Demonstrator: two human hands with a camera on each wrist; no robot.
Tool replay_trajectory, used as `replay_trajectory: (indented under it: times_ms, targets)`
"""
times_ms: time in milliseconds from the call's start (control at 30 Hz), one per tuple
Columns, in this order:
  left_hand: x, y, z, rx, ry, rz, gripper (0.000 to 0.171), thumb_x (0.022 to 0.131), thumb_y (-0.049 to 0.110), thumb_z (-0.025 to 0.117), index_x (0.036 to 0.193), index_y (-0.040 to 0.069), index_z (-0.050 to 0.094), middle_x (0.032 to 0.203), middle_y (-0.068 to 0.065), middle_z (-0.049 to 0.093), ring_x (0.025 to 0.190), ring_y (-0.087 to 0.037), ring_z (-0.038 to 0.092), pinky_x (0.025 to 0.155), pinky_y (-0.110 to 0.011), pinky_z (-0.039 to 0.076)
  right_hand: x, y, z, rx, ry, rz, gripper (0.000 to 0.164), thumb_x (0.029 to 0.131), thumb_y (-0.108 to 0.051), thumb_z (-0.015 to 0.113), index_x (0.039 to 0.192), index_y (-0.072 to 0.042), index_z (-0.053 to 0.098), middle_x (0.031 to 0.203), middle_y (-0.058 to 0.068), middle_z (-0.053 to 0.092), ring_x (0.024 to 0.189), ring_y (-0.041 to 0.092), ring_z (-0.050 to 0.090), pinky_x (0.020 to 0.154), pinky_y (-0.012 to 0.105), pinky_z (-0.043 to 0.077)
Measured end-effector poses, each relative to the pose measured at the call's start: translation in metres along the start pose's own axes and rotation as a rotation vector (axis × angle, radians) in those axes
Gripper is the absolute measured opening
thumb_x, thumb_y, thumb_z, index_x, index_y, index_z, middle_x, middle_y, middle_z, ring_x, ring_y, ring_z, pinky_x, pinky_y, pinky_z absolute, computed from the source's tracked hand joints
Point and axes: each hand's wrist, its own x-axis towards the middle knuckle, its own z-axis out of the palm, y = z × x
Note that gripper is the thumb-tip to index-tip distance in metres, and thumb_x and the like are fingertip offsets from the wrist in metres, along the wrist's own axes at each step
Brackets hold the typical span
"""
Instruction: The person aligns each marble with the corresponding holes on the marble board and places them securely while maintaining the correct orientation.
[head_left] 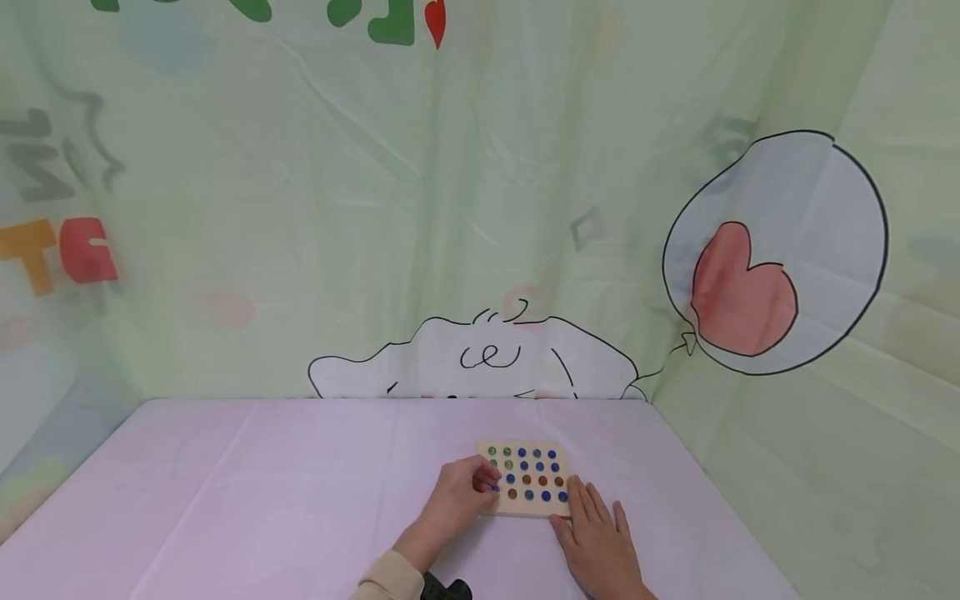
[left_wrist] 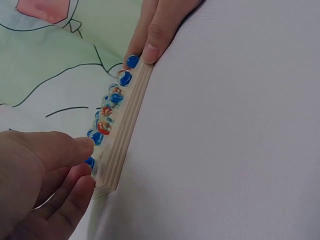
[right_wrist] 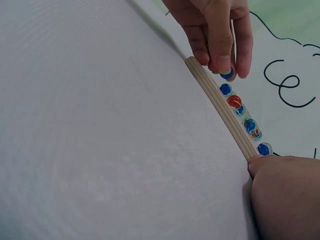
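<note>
A pale wooden board (head_left: 525, 509) lies on the table, set with rows of glass marbles in blue, green and brownish red. At its left edge my left hand (head_left: 462, 490) pinches a blue marble (right_wrist: 227, 73) between thumb and fingertips, right above the board's near-left part. The same blue marble (left_wrist: 90, 162) shows between the fingers in the left wrist view. Resting against the board's right side is my right hand (head_left: 600, 540), its fingers straight along the edge and its thumb touching the near right corner. The left fingers hide part of the leftmost marble column.
A pale lilac cloth covers the table (head_left: 300, 500). Behind it hangs a light green curtain (head_left: 360, 208) printed with a dog outline, letters and a heart balloon. A black strap device (head_left: 446, 587) is by the left wrist.
</note>
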Motion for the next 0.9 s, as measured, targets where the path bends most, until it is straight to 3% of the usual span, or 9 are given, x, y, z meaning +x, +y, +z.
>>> replay_trajectory:
  times_ms: [567, 900]
  targets:
    - [-0.0003, 0.0002, 0.0065, 0.062, 0.04, 0.021, 0.024, 0.074, -0.009, 0.073, 0.093, 0.004, 0.068, 0.084, -0.001, 0.066, 0.074, -0.005, 0.057, 0.065, -0.017, 0.05, 0.0008, 0.0, -0.0003, 0.002, 0.0, -0.001, 0.074, 0.101, -0.04, 0.048, 0.154, 0.003, 0.022, 0.16, 0.022, 0.027, 0.149, 0.044, 0.02, 0.117, 0.069, 0.003]
    - [-0.0017, 0.0009, 0.0058, 0.036, 0.032, 0.016, 0.024, 0.074, -0.008, 0.073, 0.095, 0.004, 0.068, 0.086, -0.003, 0.066, 0.076, -0.007, 0.057, 0.066, -0.017, 0.05, 0.0007, 0.0, 0.0003, 0.009, -0.01, 0.009, 0.074, 0.1, -0.04, 0.049, 0.154, 0.004, 0.022, 0.16, 0.023, 0.027, 0.149, 0.044, 0.019, 0.117, 0.069, 0.002]
